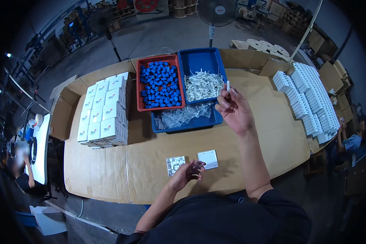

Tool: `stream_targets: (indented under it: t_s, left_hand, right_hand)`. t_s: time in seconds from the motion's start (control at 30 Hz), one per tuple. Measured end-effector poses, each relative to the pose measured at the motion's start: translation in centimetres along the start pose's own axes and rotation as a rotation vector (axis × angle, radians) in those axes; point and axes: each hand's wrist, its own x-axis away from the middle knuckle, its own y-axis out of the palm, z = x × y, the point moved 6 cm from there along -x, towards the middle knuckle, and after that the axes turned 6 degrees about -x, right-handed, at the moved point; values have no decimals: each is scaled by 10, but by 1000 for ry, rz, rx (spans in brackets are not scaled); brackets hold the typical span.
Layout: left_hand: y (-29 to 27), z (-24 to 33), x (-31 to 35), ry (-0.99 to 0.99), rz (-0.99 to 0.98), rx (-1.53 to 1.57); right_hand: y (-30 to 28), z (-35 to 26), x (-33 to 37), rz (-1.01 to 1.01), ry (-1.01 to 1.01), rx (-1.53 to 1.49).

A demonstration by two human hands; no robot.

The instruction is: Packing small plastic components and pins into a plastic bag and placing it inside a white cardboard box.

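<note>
The fingers of the right hand [236, 112] hide the lower end of the white stick [228, 85], and the hand covers a near corner of the upper blue tray [199, 60]. Whether the left hand [186, 174] grips anything is too small to tell; it masks a corner of the square base [175, 164] and an edge of the white cover [210, 158]. The lower blue tray [183, 129] lies partly hidden, and what its clear bags [187, 116] contain cannot be made out. The fan [217, 12] is cut off above; a co-worker [24, 175] at left is blurred.
</note>
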Motion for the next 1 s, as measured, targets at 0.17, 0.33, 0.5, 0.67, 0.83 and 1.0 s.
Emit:
stream_targets:
  t_s: [0.17,0.33,0.5,0.67,0.83,1.0]
  left_hand:
    - [5,5,7,17,13,53]
    - [-14,9,12,93,80,302]
    - [-8,47,27,209,64,277]
    - [-12,47,36,210,124,235]
    - [-12,43,39,190,167,170]
    - [-6,46,38,170,180,140]
  right_hand:
    - [9,10,22,17,27,-18]
    - [-16,45,43,148,109,261]
    - [-25,85,77,218,252,702]
    - [-26,112,89,141,334,815]
    - [-4,118,83,-79,371,1094]
    - [7,121,71,-288,516,1274]
